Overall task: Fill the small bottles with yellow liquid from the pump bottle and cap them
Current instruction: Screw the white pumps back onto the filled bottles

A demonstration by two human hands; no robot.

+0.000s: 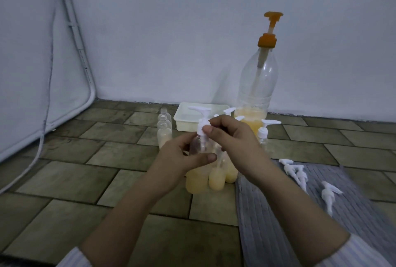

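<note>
One large pump bottle (256, 87) with an orange pump stands at one o'clock, and one white tray (188, 117) sits at twelve. Two uncapped small bottles (164, 130) stand at eleven o'clock, one capped bottle (263, 136) at one, and one bottle (200, 145) is held at centre above a partly hidden cluster I cannot count. Four loose white pump caps (329, 194) lie on one grey mat (278, 213) at four o'clock.

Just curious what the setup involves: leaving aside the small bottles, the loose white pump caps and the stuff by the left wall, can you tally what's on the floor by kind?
Large pump bottle: 1
White tray: 1
Grey cloth: 1
Total: 3
</note>
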